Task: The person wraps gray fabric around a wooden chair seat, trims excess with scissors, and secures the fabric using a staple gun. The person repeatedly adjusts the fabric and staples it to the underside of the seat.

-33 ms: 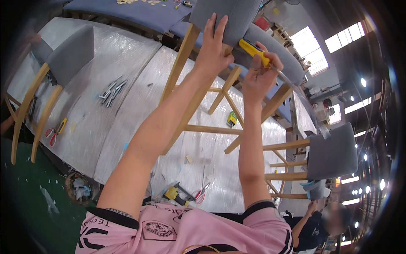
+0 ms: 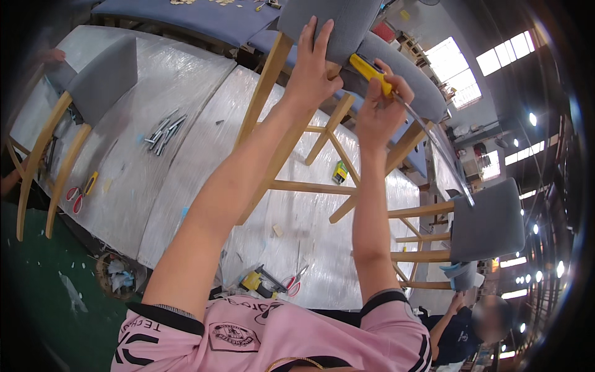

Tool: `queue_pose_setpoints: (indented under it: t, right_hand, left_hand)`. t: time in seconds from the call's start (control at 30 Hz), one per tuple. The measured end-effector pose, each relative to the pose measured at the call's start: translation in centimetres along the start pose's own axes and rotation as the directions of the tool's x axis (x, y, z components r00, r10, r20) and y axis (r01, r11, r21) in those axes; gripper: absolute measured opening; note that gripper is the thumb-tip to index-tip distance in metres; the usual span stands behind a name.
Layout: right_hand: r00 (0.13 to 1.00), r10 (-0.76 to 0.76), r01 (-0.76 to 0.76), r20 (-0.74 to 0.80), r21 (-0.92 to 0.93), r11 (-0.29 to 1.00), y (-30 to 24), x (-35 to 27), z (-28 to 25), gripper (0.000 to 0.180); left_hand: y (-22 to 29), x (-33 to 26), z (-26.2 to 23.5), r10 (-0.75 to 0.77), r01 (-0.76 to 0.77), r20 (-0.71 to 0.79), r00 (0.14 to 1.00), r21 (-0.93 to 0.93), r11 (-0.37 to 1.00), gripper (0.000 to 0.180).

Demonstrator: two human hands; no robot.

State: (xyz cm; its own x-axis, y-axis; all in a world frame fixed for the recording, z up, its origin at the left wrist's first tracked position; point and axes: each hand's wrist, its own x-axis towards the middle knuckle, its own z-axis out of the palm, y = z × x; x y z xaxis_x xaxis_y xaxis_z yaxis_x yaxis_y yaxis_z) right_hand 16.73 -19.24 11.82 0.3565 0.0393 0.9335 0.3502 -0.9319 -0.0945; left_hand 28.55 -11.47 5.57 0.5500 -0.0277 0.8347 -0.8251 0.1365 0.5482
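Observation:
An overturned chair with grey upholstery [image 2: 350,37] and wooden legs stands in front of me on the plastic-wrapped table. My left hand [image 2: 313,74] rests against its upholstery with two fingers stretched out, while the thumb bends by the top of a leg. The remaining fingers are partly hidden. My right hand [image 2: 384,111] is closed around a tool with a yellow-and-black handle [image 2: 370,67]. From that grip a long, thin metal shaft or blade extends down to the right; its exact kind is unclear. A small yellow-green box [image 2: 339,173] lies beyond the chair's stretchers.
Metal bolts [image 2: 166,131] lie in a pile on the wrapped table [image 2: 186,186]. Red-handled scissors [image 2: 75,199] are at left; a yellow-and-black tool [image 2: 257,282] and other scissors [image 2: 294,284] lie near me. Grey chairs [image 2: 105,77] [image 2: 486,220] flank me. Another person [image 2: 455,335] is at lower right.
The metal shaft in my right hand has swung into clear view, stretching farther down to the right. My left hand keeps its place on the chair.

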Motion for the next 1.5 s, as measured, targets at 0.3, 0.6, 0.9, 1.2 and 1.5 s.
queue_pose_setpoints:
  t: [0.3,0.6,0.9,1.2,1.5]
  right_hand:
    - [0.996,-0.052,0.057,-0.066,0.088,0.994,0.1,2.0,-2.9,0.026]
    - [0.998,-0.069,0.069,0.0,0.037,0.997,-1.3,7.4,-4.8,0.026]
    - [0.933,0.357,-0.357,-0.034,-0.183,0.916,4.9,9.3,-12.6,0.048]
    - [0.747,0.652,-0.641,0.132,-0.117,0.759,11.2,4.5,-18.9,0.058]
    - [0.754,0.655,-0.643,0.057,-0.144,0.752,8.3,3.6,-18.0,0.059]
  left_hand:
    - [0.3,0.8,-0.2,0.022,-0.022,-0.008,1.0,0.008,1.0,0.117]
    - [1.9,-0.7,-0.3,0.0,-0.001,0.029,1.0,0.008,1.0,0.119]
    - [3.6,-1.6,-2.6,0.033,-0.036,0.071,0.997,0.047,0.998,0.121]
    - [8.4,-1.9,-4.9,-0.219,0.237,0.253,0.942,-0.045,0.97,0.114]
    - [7.3,-2.9,-4.5,-0.199,0.206,0.109,0.974,-0.053,0.977,0.109]
